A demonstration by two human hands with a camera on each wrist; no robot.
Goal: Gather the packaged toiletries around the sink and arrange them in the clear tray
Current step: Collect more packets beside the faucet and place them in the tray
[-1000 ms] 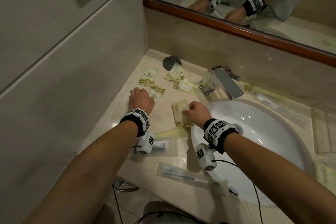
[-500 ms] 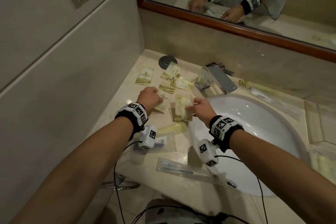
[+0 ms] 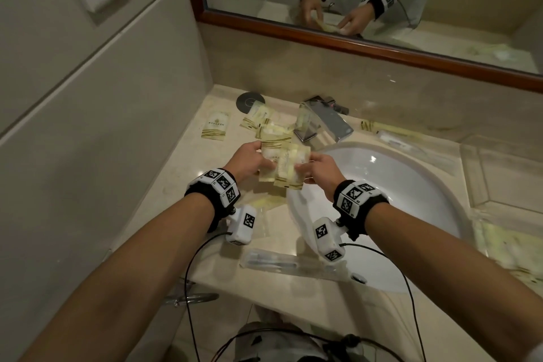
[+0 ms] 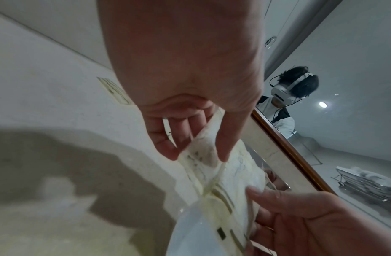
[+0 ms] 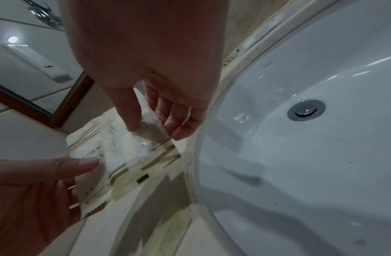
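Both hands hold a small stack of cream-yellow sachets (image 3: pixel 282 161) just above the counter, left of the sink. My left hand (image 3: pixel 249 160) pinches the stack's left edge between thumb and fingers (image 4: pixel 225 147). My right hand (image 3: pixel 317 169) pinches the right edge, its thumb on top of the sachets (image 5: pixel 116 152). The clear tray (image 3: pixel 467 173) sits on the counter right of the basin. More sachets lie loose at the back left (image 3: pixel 216 125), one leans on the tap (image 3: pixel 305 120), and long packets (image 3: pixel 390 126) lie behind the basin.
The white basin (image 3: pixel 396 185) fills the middle right, with the chrome tap (image 3: pixel 329 120) behind it. A clear toothbrush packet (image 3: pixel 282 263) lies along the front edge. A black disc (image 3: pixel 249 101) sits in the back corner. Wall at left, mirror behind. Blurred yellow packets (image 3: pixel 505 247) lie at the right.
The left hand picked a sachet off the counter and moved right. The right hand lifted its sachets. Both hands now meet on one stack above the counter.
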